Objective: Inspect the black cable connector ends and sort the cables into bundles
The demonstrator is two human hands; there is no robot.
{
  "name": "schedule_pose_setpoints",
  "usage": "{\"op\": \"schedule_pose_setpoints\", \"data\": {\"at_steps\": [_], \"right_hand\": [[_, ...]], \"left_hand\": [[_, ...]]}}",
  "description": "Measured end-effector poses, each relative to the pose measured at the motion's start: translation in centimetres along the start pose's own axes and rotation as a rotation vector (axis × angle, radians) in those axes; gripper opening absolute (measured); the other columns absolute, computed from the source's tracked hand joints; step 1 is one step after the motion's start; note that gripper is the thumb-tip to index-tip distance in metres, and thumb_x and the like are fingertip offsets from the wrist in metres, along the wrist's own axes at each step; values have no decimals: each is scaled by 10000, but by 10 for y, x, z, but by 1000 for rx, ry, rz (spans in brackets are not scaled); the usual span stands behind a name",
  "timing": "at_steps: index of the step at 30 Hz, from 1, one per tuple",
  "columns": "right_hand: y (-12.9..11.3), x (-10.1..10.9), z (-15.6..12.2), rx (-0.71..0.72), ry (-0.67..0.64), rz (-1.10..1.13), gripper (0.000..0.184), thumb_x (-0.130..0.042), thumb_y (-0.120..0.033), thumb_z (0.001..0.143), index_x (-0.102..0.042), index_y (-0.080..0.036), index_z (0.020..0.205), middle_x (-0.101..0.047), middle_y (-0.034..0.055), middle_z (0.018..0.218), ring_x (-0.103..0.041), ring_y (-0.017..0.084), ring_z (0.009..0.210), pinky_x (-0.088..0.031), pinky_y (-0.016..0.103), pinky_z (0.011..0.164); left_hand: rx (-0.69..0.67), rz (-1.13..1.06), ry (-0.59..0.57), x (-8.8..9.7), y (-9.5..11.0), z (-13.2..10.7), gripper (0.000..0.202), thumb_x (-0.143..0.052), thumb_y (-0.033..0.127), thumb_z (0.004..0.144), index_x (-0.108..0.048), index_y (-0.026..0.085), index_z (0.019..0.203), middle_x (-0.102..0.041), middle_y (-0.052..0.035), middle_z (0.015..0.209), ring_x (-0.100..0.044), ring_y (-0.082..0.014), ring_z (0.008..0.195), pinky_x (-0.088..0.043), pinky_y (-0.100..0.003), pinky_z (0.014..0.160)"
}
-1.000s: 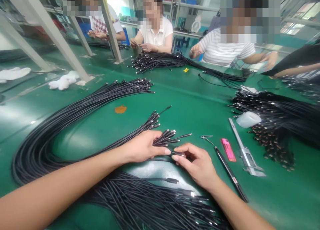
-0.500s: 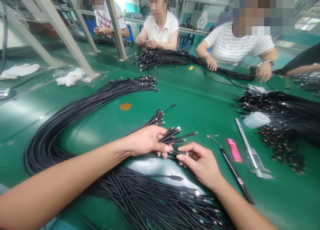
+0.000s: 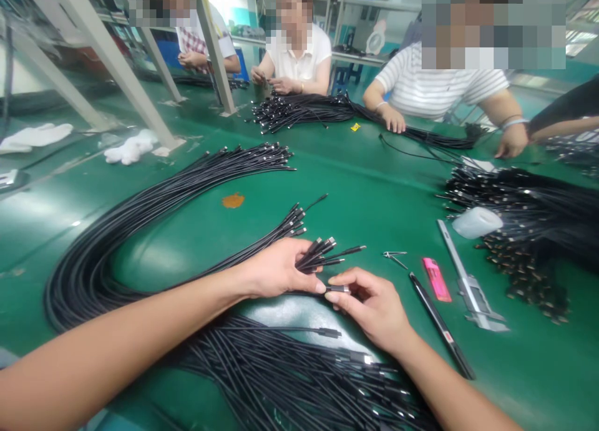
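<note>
Wrapped round a small bunch of black USB cables [image 3: 314, 256], my left hand [image 3: 281, 267] is closed, and the connector ends stick out to the right past its fingers. My right hand [image 3: 372, 303] pinches one USB connector [image 3: 337, 288] between thumb and fingers, just beside my left thumb. Below my hands a large spread of loose cables [image 3: 262, 362] lies with its plugs toward the right. A thick curved bundle of cables [image 3: 88, 250] loops round on the left, its ends [image 3: 276, 153] pointing right at the back.
To the right lie a black pen [image 3: 440, 325], a pink cutter [image 3: 436, 279], a caliper [image 3: 470, 281], small nippers [image 3: 395, 257] and a clear roll [image 3: 477, 222]. More cables [image 3: 538, 200] pile at far right. Metal posts [image 3: 121, 63] rise at left. Several co-workers [image 3: 444, 82] sit opposite.
My left thumb has moved forward against the connector's cable end, and my right hand has shifted slightly left. The co-worker in stripes has moved one hand outward, off the cables.
</note>
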State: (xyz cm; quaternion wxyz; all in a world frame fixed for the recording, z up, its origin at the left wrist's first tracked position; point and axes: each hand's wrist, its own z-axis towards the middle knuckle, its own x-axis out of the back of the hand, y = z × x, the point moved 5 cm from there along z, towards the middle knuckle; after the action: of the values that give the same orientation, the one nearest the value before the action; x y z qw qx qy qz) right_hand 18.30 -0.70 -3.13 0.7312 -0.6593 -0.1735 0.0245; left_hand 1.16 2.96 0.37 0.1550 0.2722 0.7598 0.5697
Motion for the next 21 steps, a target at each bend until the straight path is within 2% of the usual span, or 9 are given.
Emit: {"op": "schedule_pose_setpoints", "data": {"at_steps": [3, 5, 9, 13, 17, 21], "right_hand": [[0, -1, 1, -29, -11, 44, 185, -760, -379, 828, -739, -208, 895, -698, 17, 677, -650, 157, 573, -526, 273, 567], [1, -1, 2, -52, -8, 80, 216, -747, -407, 836, -734, -198, 888, -681, 14, 639, -648, 159, 556, -520, 272, 550], [2, 0, 2, -73, 11, 126, 234, -752, -422, 826, -732, -196, 881, -668, 12, 625, -641, 161, 545, -516, 273, 532], [3, 1, 1, -57, 12, 142, 198, -764, -386, 824, -732, -198, 881, -669, 10, 644, -645, 153, 556, -517, 269, 554], [3, 0, 1, -43, 14, 131, 177, -773, -359, 817, -731, -206, 896, -687, 13, 687, -647, 153, 571, -522, 277, 573], [-4, 0, 2, 30, 25, -10, 143, -796, -330, 789, -744, -223, 870, -720, 22, 752, -649, 164, 633, -521, 285, 611]], "left_hand": [[44, -49, -103, -1, -1, -1, 255, -789, 269, 731, -589, 156, 840, -579, 59, 642, -546, -103, 566, -396, -222, 543], [54, -102, -156, 0, -1, -1, 259, -777, 296, 759, -586, 154, 860, -625, 32, 657, -620, -129, 598, -449, -238, 565], [59, -166, -189, 3, -2, 0, 287, -788, 291, 753, -590, 136, 891, -692, -29, 775, -694, -161, 714, -500, -251, 622], [71, -174, -189, 4, -3, 0, 272, -782, 266, 752, -598, 129, 899, -683, -28, 816, -680, -145, 707, -493, -240, 613], [66, -137, -158, 1, -4, 0, 251, -773, 250, 754, -588, 145, 887, -608, 34, 705, -582, -102, 601, -418, -212, 541], [-22, 19, 8, 1, 1, 1, 327, -852, 236, 657, -575, 151, 808, -539, 72, 653, -465, -73, 589, -337, -188, 527]]}}
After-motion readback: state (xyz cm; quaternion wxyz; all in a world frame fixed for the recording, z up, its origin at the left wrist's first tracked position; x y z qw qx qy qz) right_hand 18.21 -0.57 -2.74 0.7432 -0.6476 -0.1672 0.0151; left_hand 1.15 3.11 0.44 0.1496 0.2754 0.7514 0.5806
